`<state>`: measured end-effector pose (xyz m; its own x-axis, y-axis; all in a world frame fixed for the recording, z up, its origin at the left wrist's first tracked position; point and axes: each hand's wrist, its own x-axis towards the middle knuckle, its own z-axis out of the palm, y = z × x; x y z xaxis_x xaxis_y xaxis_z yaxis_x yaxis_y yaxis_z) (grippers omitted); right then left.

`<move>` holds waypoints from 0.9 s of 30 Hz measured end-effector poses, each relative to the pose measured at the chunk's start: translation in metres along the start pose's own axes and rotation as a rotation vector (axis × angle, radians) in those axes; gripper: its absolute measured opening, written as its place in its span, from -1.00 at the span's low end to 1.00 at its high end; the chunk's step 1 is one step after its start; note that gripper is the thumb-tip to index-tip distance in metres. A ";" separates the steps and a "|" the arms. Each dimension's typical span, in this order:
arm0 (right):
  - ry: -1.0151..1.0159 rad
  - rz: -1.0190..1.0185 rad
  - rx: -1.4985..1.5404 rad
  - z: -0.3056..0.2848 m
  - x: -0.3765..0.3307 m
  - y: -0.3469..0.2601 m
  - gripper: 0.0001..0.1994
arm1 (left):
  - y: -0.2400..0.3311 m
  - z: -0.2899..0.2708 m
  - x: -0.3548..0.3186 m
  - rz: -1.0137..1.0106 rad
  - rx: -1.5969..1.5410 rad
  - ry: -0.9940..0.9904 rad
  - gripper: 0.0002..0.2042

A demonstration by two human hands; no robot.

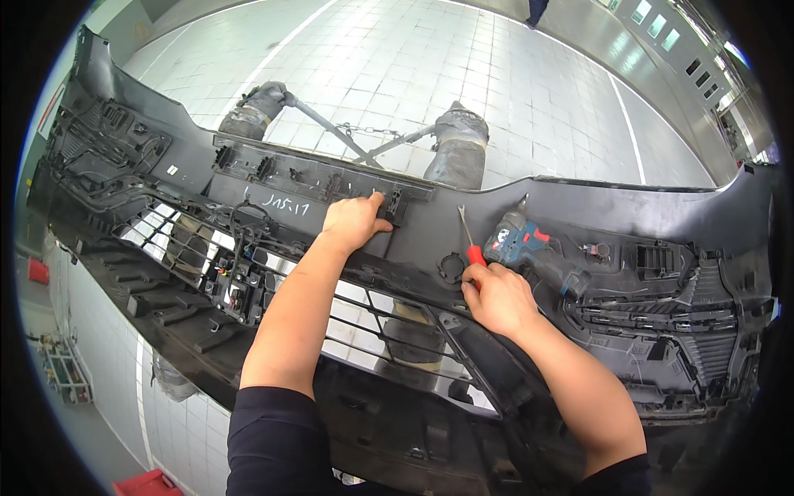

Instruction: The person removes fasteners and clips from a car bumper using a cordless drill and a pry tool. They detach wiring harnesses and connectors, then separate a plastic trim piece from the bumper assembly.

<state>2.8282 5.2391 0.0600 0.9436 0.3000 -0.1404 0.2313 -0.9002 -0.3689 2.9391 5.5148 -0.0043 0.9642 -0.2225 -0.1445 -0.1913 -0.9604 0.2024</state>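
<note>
Stretched across in front of me lies a large black car bumper cover (447, 194), its inner side up. My left hand (354, 221) is closed on the right end of a long black plastic bracket (302, 175) along the bumper's far edge, thumb and forefinger at its end piece. Some of its fingers are hidden. My right hand (501, 299) grips the red handle of a trim removal tool (468, 236), whose metal forked tip points away from me. A blue and black cordless drill (519, 240) lies on the bumper just right of that hand.
Two wrapped stand posts (459, 145) with crossing bars rise beyond the bumper. Its openings hold a black grille mesh (393, 331), and wiring (240, 273) runs along the left half. A red bin (147, 484) stands on the floor at lower left. Far off, a person's leg (537, 11) shows.
</note>
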 end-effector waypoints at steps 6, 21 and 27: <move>0.024 -0.018 -0.008 0.001 -0.002 0.000 -0.83 | -0.011 0.030 -0.001 0.156 0.134 0.292 -0.64; 0.108 -0.066 0.024 0.006 -0.002 0.007 -0.84 | -0.007 0.029 0.001 0.183 0.245 0.343 -0.66; 0.019 -0.027 0.036 0.005 0.000 0.006 -0.81 | -0.015 0.003 0.001 0.024 -0.001 0.205 -0.59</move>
<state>2.8285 5.2352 0.0534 0.9417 0.3172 -0.1125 0.2481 -0.8801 -0.4048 2.9428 5.5281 -0.0101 0.9765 -0.2067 0.0607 -0.2148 -0.9551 0.2040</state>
